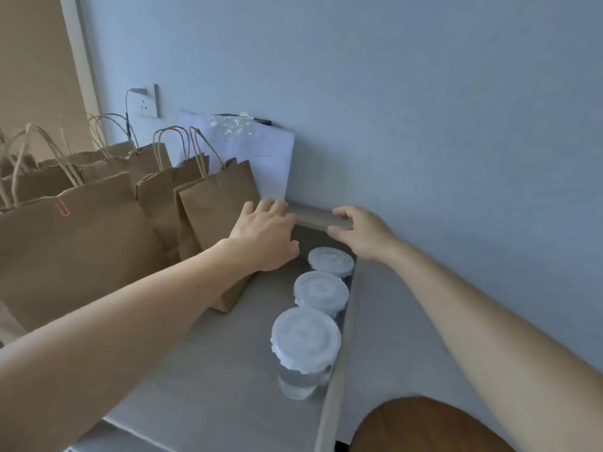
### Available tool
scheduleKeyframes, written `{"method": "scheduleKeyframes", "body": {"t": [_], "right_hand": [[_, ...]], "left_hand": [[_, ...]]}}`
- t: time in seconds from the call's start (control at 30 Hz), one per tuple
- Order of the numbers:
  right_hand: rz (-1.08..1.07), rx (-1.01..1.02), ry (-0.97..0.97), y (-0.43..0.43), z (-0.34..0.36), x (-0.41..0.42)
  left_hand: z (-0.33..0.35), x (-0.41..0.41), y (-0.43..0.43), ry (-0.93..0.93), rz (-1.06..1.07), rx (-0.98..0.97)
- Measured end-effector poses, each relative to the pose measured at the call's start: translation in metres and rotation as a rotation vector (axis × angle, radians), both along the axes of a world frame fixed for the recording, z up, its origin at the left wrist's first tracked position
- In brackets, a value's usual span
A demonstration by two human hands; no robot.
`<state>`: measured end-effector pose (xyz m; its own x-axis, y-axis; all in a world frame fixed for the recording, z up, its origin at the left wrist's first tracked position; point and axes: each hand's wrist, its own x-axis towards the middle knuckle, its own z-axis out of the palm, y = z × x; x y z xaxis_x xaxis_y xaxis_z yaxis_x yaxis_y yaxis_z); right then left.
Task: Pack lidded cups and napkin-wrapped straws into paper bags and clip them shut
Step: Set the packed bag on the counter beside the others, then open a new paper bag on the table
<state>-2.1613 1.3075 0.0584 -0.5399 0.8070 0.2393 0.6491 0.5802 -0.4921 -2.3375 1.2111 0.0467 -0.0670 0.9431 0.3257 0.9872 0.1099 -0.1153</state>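
Three clear cups with white lids stand in a row along the right rim of a grey tabletop [212, 370]: a near cup [305, 337], a middle cup [321, 288] and a far cup [331, 262]. Several brown paper bags with twine handles stand to the left. My left hand [267, 233] lies flat and open against the side of the nearest small bag [218, 197], fingertips at the table's back rim [313, 215]. My right hand [362, 233] pinches that back rim between thumb and fingers, just beyond the far cup. No straws or napkins show.
A large bag [75, 249] at the front left carries a red paper clip [62, 207]. A white sheet [254, 151] leans on the blue wall behind the bags, beside a wall socket [146, 104]. A brown wooden seat [424, 425] sits at the bottom right.
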Motion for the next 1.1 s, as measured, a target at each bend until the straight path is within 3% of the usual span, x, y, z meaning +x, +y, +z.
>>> {"method": "scheduleKeyframes", "body": {"t": [0.23,0.47,1.1], "right_hand": [[-0.157,-0.123,-0.106,-0.039,-0.031,0.188],[-0.298,-0.227,-0.076,-0.072,-0.069,0.342],[-0.817,-0.412,-0.058,-0.082,-0.157,0.568]], "left_hand": [[-0.010,0.161,0.010,0.034,-0.163,-0.115],[-0.048,0.312,0.013,0.000,-0.315,-0.242],[-0.135,0.533,0.097,-0.099,-0.679,-0.478]]}}
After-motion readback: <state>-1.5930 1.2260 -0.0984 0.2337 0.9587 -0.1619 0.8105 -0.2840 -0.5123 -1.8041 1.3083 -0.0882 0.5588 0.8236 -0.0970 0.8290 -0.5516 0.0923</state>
